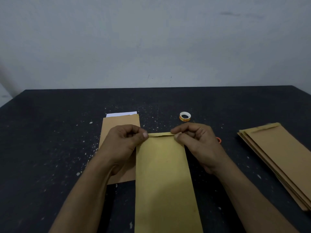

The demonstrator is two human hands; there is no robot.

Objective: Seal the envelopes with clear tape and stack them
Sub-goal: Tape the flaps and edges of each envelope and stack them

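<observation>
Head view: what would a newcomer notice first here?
The yellow envelope lies lengthwise at the centre of the dark table, with the left hand and right hand pinching the two ends of its folded top flap. Beyond the right hand sits a small tape roll. A stack of brown envelopes lies at the right edge.

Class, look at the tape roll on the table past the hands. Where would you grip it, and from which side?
The tape roll lies flat on the table, hole up, nothing touching it. Best come from above with the right hand, which is nearer: one of its fingers in the core, thumb on the outer wall.
</observation>
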